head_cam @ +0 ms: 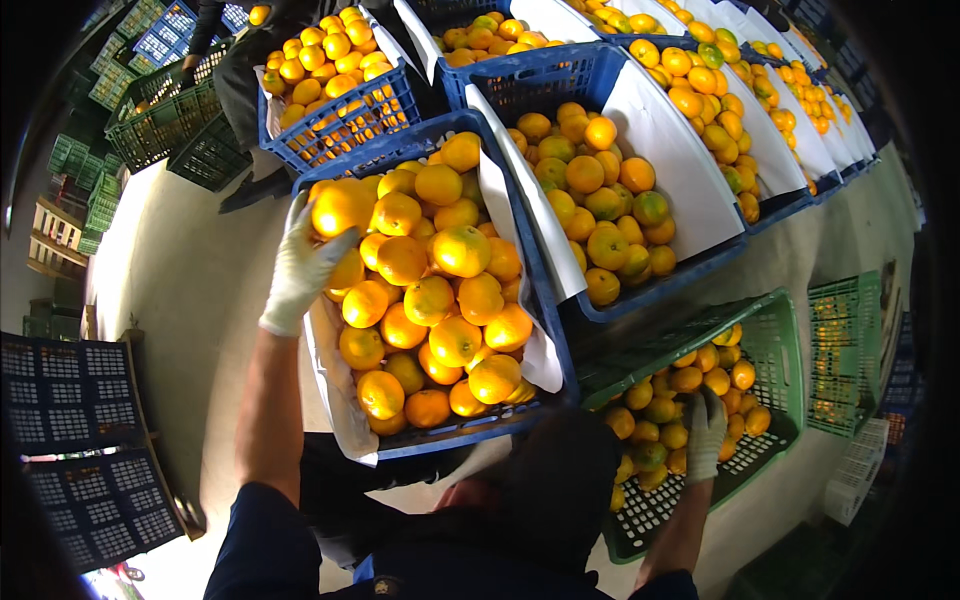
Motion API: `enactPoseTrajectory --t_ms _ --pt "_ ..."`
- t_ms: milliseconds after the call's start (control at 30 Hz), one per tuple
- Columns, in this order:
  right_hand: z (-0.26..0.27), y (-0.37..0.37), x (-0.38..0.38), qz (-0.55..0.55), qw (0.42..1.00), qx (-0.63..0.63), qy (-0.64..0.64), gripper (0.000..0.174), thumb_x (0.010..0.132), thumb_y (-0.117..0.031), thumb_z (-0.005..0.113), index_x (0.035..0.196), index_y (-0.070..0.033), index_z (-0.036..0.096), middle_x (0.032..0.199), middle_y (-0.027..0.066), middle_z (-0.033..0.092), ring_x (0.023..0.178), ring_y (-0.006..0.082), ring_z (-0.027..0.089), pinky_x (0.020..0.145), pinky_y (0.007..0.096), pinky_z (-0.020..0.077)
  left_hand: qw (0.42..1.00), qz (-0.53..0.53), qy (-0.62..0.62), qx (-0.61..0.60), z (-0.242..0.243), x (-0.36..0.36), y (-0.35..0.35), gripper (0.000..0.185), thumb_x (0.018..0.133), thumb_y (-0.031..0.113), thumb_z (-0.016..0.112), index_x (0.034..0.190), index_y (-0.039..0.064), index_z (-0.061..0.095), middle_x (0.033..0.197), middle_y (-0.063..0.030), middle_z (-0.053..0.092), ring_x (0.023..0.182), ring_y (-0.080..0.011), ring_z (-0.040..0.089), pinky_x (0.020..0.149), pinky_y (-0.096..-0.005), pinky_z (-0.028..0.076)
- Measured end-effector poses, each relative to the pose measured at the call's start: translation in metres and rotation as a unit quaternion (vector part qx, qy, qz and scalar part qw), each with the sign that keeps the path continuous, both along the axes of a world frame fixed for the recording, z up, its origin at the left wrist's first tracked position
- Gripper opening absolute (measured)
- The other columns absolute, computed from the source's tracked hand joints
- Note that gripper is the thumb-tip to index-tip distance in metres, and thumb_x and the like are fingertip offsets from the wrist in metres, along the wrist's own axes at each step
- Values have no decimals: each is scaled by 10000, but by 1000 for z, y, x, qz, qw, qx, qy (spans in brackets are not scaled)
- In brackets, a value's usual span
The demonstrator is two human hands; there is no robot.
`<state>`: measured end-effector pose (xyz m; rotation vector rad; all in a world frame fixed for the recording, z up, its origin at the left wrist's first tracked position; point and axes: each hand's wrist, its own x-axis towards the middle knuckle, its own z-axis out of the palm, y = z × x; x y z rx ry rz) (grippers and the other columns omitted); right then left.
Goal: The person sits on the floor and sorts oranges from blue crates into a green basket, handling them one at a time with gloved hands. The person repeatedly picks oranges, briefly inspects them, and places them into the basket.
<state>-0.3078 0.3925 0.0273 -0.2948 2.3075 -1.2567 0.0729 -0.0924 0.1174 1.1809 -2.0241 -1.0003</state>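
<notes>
My left hand [300,262], in a white glove with grey fingertips, grips a large orange citrus fruit [341,210] at the upper left corner of a paper-lined blue plastic crate [568,367]. That crate is heaped with orange and yellowish fruit [427,300]. My right hand [706,435], gloved as well, reaches down into a tilted green plastic crate [787,360] at the lower right. Its fingers touch the citrus fruits [660,409] there; whether they hold one is hidden by the back of the hand.
More paper-lined blue crates [660,300] of fruit stand ahead and to the right. Upper left, another person's leg [244,97] is beside dark green crates [172,120]. Stacked blue crates [75,390] are at left, a green crate [844,352] at far right.
</notes>
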Motion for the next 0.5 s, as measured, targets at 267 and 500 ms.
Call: enactPoseTrajectory --t_ms 267,500 --pt "-79 125 4 36 992 117 -33 513 997 -215 633 1422 34 489 1301 177 633 1162 270 634 950 371 505 995 -69 -66 39 -60 23 -32 682 904 173 747 1488 44 419 1405 -191 525 1271 -287 543 1065 -405 468" --pt "-86 89 16 130 927 345 -62 734 891 -439 734 1455 -35 496 1372 248 604 1271 392 580 1064 460 460 997 -24 -73 -1 -71 55 -17 767 994 367 662 1591 46 304 1577 -175 375 1439 -293 387 1186 -416 340"
